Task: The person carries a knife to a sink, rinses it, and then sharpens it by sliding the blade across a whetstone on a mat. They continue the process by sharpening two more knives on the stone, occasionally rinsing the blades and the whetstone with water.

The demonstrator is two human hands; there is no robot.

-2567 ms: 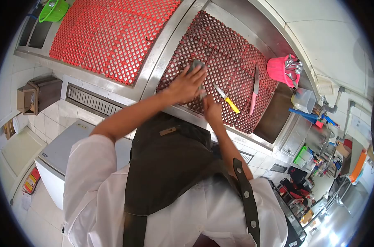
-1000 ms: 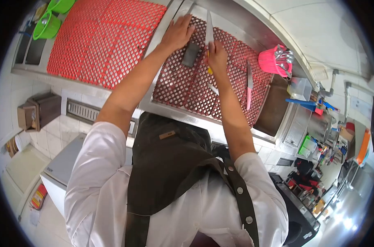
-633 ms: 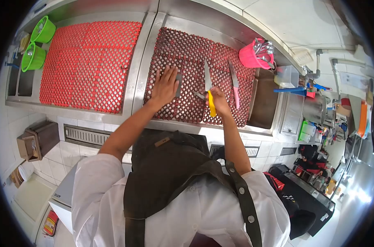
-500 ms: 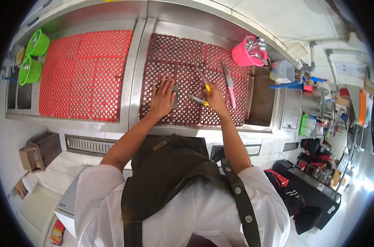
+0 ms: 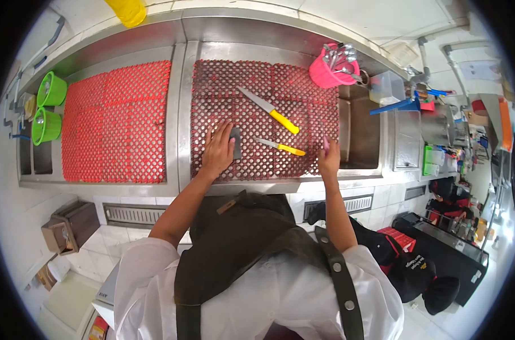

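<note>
My left hand (image 5: 216, 149) lies flat on the dark red perforated mat (image 5: 257, 76), fingers stretched out. Its thumb side touches a dark grey rectangular block (image 5: 236, 144), which looks like a sharpening stone. At the mat's right side, my right hand (image 5: 329, 160) is closed around the pink handle of a knife (image 5: 325, 142); the blade is hard to make out. Between my hands lie a large knife with a yellow handle (image 5: 284, 122), blade pointing to the upper left, and a smaller yellow-handled knife (image 5: 291, 149) below it.
A pink bucket of cutlery (image 5: 328, 73) stands at the back right, near a clear plastic container (image 5: 386, 88). A bright red mat (image 5: 115, 124) covers the left basin, with green buckets (image 5: 46, 126) beyond it. Another person (image 5: 410, 266) is at lower right.
My right hand has let go of the large yellow-handled knife, moved right and taken hold of the pink-handled knife. My left hand stays by the grey block. The camera view has shifted slightly.
</note>
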